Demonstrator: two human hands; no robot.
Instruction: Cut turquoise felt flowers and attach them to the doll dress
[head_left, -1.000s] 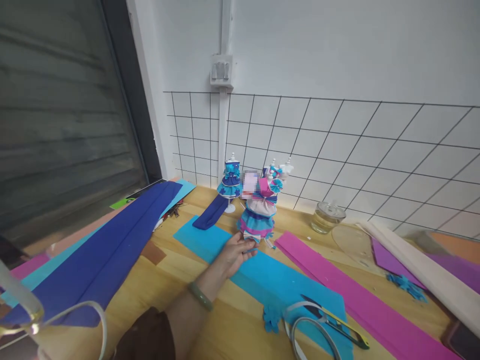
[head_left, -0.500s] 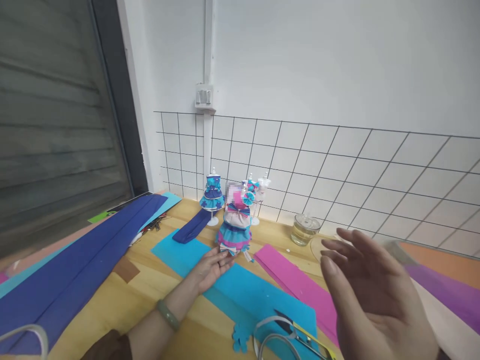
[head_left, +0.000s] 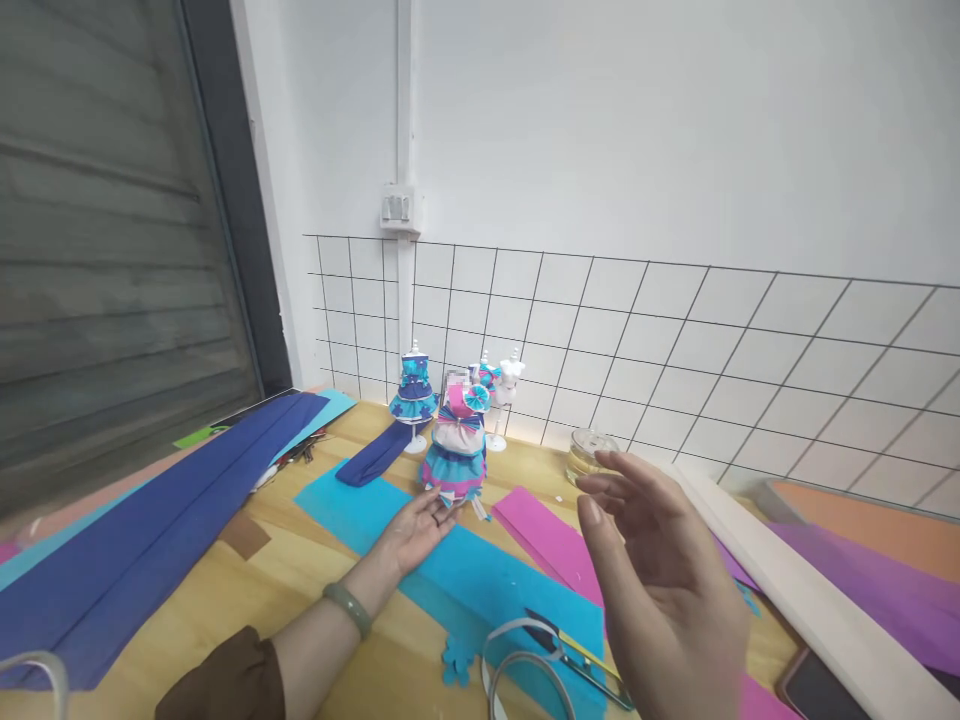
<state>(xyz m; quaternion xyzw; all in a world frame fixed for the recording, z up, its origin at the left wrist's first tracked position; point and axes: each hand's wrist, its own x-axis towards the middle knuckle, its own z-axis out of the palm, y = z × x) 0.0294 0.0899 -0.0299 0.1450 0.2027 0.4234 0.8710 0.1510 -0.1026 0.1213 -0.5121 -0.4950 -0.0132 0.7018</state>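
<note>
At the table's middle stands a small doll-size paper dress (head_left: pixel 459 440) in pink, white and blue layers, with bows; a pixelated patch covers its top. My left hand (head_left: pixel 420 525), palm up, has its thumb and fingertips at the front hem, which appears to lie between them. Raised in front of me on the right, my right hand (head_left: pixel 664 575) is open and holds nothing, its fingers loosely curved. Behind the dress are a blue tiered dress on a stand (head_left: pixel 415 392) and a white dress form (head_left: pixel 511 380). Light blue crepe paper (head_left: pixel 480 570) lies below my left hand.
Scissors (head_left: pixel 581 655) and a white ribbon loop (head_left: pixel 525 690) lie in front, beside a blue paper flower (head_left: pixel 458 660). Pink paper (head_left: pixel 544 535) and a clear lidded container (head_left: pixel 589 452) are to the right. Dark blue paper (head_left: pixel 172 520) stretches along the left; a wire grid (head_left: pixel 592 300) lines the wall.
My right hand has moved left, partly covering the clear container. The view has turned slightly right, so the table things appear farther left. My left hand stays at the hem.
</note>
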